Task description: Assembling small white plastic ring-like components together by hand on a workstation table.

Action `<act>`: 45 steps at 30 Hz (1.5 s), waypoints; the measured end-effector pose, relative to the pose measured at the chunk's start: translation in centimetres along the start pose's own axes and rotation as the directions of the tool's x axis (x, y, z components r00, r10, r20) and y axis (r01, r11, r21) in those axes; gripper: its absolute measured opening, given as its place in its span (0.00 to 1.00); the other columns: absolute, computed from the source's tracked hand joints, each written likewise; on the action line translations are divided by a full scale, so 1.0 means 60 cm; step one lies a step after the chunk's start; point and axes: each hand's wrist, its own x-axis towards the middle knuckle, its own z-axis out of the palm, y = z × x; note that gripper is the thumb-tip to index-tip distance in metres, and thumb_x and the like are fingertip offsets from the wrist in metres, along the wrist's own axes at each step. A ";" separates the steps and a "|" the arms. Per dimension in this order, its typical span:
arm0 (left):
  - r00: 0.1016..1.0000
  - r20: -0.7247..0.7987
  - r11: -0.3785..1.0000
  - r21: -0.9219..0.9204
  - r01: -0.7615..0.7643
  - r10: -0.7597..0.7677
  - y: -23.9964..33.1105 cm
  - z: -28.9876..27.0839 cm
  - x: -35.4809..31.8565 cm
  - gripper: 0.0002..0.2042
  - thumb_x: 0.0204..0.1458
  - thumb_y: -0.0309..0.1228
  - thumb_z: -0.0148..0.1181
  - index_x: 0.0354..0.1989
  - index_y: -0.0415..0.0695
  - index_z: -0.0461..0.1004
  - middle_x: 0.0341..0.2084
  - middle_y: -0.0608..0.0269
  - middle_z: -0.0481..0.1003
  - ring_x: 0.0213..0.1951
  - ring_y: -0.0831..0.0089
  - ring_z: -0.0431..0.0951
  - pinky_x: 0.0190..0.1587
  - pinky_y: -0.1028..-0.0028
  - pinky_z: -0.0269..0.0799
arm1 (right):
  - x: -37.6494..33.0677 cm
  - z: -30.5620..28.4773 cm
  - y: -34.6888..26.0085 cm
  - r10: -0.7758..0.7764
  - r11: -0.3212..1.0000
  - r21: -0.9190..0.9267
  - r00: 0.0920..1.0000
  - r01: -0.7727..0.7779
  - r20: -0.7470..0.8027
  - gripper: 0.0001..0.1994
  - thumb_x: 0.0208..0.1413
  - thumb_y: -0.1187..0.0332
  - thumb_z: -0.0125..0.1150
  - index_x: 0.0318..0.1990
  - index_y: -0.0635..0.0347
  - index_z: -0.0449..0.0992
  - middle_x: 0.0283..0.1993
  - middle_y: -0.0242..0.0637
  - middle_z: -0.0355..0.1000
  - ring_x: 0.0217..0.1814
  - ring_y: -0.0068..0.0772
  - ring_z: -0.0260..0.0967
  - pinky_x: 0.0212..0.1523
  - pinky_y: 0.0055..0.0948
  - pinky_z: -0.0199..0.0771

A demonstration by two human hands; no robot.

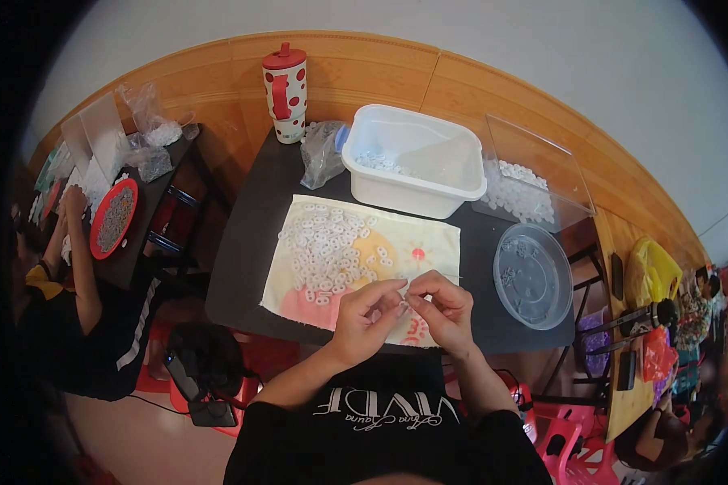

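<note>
My left hand and my right hand meet over the front of a printed cloth, fingertips closed in a pinch. Something small and pale shows between them, too tiny to name. Left of my hands, a heap of small white plastic pieces with two holes each is spread over the cloth. A few of these pieces lie loose towards its middle.
Behind the cloth stands a white tub with small pieces inside. To its right are a clear box of white pieces and a round clear dish. A spotted tumbler stands back left. Another person's hand works at the left table.
</note>
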 end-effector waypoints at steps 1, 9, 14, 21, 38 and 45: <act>1.000 -0.009 1.000 -0.006 0.007 -0.007 0.001 0.000 -0.001 0.20 0.53 0.12 0.58 0.56 0.34 0.73 0.32 0.63 0.75 0.30 0.82 0.74 0.31 0.82 0.69 | 0.002 0.001 -0.004 -0.032 0.999 -0.038 0.999 0.033 0.007 0.06 0.53 0.87 0.59 0.37 0.69 0.76 0.37 0.37 0.74 0.39 0.25 0.69 0.41 0.22 0.66; 0.990 -0.088 0.991 0.078 -0.107 0.113 0.004 0.010 -0.004 0.17 0.51 0.12 0.59 0.52 0.34 0.75 0.32 0.62 0.76 0.27 0.81 0.74 0.29 0.81 0.69 | 0.003 -0.001 -0.004 -0.117 0.981 -0.146 0.990 0.129 0.083 0.06 0.52 0.88 0.59 0.35 0.69 0.77 0.36 0.39 0.74 0.36 0.25 0.69 0.36 0.20 0.65; 0.995 -0.069 0.993 0.095 -0.070 0.076 -0.001 0.000 0.000 0.17 0.51 0.13 0.61 0.51 0.35 0.76 0.31 0.62 0.76 0.28 0.81 0.74 0.30 0.82 0.67 | -0.003 0.002 0.009 -0.008 0.999 -0.044 0.999 0.010 0.031 0.08 0.54 0.88 0.57 0.39 0.71 0.77 0.39 0.40 0.73 0.41 0.25 0.69 0.42 0.21 0.67; 0.997 -0.063 0.991 0.129 -0.034 0.042 -0.007 -0.004 0.001 0.17 0.51 0.14 0.61 0.51 0.37 0.77 0.30 0.64 0.75 0.28 0.81 0.73 0.30 0.81 0.67 | 0.004 -0.011 0.006 0.032 0.993 -0.112 0.998 -0.025 0.061 0.08 0.54 0.88 0.57 0.40 0.71 0.77 0.40 0.41 0.73 0.42 0.27 0.69 0.45 0.22 0.68; 0.967 0.044 0.825 0.514 -0.236 0.250 -0.027 -0.020 -0.001 0.17 0.42 0.16 0.61 0.45 0.36 0.76 0.31 0.54 0.76 0.33 0.53 0.74 0.37 0.61 0.71 | -0.017 -0.003 0.039 -0.176 0.747 -0.610 0.963 0.265 0.203 0.13 0.47 0.82 0.62 0.42 0.60 0.76 0.35 0.41 0.74 0.36 0.46 0.70 0.36 0.39 0.67; 0.980 0.114 0.799 0.568 -0.200 0.164 -0.039 -0.026 -0.012 0.20 0.44 0.15 0.58 0.49 0.36 0.73 0.26 0.54 0.73 0.33 0.54 0.73 0.35 0.60 0.69 | -0.015 -0.007 0.037 -0.131 0.629 -0.700 0.934 0.337 0.332 0.15 0.43 0.82 0.62 0.42 0.62 0.75 0.35 0.40 0.74 0.36 0.45 0.71 0.37 0.39 0.68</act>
